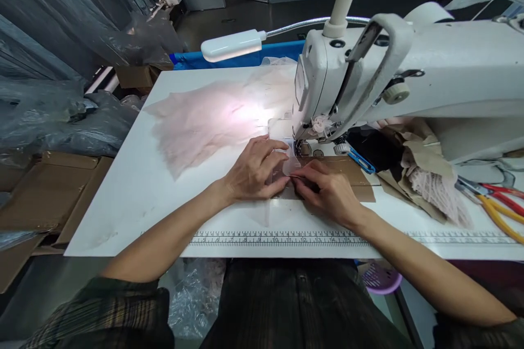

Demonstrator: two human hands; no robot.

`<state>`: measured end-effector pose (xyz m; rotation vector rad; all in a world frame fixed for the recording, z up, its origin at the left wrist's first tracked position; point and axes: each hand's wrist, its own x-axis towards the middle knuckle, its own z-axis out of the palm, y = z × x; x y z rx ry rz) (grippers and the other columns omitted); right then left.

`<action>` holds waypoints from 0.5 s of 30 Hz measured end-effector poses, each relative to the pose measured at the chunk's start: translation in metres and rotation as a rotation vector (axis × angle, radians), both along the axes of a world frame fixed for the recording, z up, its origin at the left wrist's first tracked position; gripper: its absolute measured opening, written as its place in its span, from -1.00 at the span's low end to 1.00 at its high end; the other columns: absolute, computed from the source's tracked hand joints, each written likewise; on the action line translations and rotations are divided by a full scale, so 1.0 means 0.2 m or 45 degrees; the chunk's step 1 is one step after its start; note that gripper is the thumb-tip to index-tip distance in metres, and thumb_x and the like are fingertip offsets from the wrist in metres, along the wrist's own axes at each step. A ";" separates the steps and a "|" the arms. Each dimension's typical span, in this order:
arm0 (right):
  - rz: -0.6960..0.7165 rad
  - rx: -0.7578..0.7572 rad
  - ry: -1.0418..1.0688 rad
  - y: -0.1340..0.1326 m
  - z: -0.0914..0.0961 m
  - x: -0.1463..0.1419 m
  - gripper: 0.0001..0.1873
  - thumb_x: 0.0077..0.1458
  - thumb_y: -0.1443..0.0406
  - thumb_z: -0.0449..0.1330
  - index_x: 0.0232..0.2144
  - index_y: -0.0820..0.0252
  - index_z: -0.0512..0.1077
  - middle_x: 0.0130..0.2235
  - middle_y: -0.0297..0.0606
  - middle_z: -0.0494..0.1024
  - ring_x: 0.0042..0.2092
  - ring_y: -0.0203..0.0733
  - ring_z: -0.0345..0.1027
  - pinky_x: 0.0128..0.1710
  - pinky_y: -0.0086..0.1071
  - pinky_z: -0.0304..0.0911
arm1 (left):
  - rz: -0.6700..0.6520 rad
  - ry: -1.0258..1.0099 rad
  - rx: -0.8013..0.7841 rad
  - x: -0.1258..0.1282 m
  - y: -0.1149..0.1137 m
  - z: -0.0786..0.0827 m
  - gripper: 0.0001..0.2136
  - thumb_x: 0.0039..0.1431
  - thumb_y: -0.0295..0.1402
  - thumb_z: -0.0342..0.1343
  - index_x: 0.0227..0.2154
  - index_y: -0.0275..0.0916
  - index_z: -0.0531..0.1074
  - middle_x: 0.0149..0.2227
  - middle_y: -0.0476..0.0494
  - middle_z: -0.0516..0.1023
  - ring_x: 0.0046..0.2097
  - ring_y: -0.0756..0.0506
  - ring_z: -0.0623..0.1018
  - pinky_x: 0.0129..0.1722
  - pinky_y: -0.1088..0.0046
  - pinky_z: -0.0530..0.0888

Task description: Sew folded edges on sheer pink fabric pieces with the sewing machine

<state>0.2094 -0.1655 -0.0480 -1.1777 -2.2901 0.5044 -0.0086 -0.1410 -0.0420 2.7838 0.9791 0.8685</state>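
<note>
Sheer pale pink fabric (204,114) spreads over the white table, from its far left part to the sewing machine's needle area. In front of the presser foot (298,147), my left hand (260,169) holds part of this thin fabric with curled fingers and thumb. Close on its right, my right hand (325,188) pinches the fabric's edge between thumb and fingertips. The white sewing machine (319,76) rises just beyond both hands. What lies under my fingers is partly hidden.
A lamp (233,45) reaches over the fabric. Right of the machine's needle lie a blue cutter (360,160), brown paper (421,147), pink ruffled trim (436,191) and scissors with yellow and red handles (497,207). A printed ruler (262,239) runs along the front edge. Cardboard boxes (49,191) stand left.
</note>
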 end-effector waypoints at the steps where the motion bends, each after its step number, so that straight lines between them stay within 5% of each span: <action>1: 0.075 -0.041 0.004 0.00 0.00 0.00 -0.73 0.25 0.28 0.04 -0.12 0.16 0.51 -0.15 -0.14 0.52 -0.23 -0.12 0.44 -0.33 -0.32 0.30 | -0.039 -0.004 0.010 0.01 -0.02 0.00 -0.71 0.18 -0.31 0.12 -0.07 -0.31 0.37 0.05 -0.35 0.44 0.08 -0.24 0.45 0.08 0.02 0.39; 4: 0.337 -0.263 0.125 0.04 0.04 0.03 -0.72 0.22 0.29 0.09 -0.08 0.14 0.51 -0.08 -0.18 0.53 -0.13 -0.10 0.43 -0.17 -0.29 0.33 | -0.187 0.083 -0.065 0.04 -0.04 -0.01 -0.70 0.16 -0.36 0.07 -0.04 -0.35 0.36 -0.02 -0.35 0.49 0.02 -0.22 0.49 -0.02 0.11 0.47; 7: 0.270 -0.455 0.218 0.10 0.07 0.10 -0.71 0.23 0.21 0.10 -0.09 0.17 0.52 -0.27 -0.25 0.58 -0.30 -0.18 0.43 -0.32 -0.38 0.32 | -0.221 0.126 -0.187 0.01 -0.02 -0.02 -0.79 0.18 -0.38 0.06 -0.15 -0.32 0.45 -0.05 -0.30 0.53 -0.03 -0.19 0.52 -0.04 0.16 0.48; 11: 0.121 -0.300 0.001 0.20 0.08 0.14 -0.68 0.24 0.18 0.08 -0.08 0.16 0.53 -0.38 -0.30 0.54 -0.52 -0.29 0.29 -0.50 -0.43 0.17 | -0.227 0.090 -0.230 -0.03 0.01 -0.01 -0.85 0.25 -0.36 0.06 -0.28 -0.25 0.52 -0.08 -0.22 0.57 -0.10 -0.13 0.56 -0.09 0.24 0.50; 15: 0.332 -0.076 -0.151 0.23 0.07 0.09 -0.63 0.26 0.26 0.04 0.06 0.07 0.45 -0.12 -0.20 0.50 -0.28 -0.17 0.40 -0.26 -0.35 0.27 | -0.219 0.063 -0.134 -0.03 0.01 -0.02 -0.85 0.29 -0.38 0.05 -0.28 -0.25 0.52 -0.12 -0.20 0.59 -0.10 -0.10 0.57 -0.09 0.25 0.51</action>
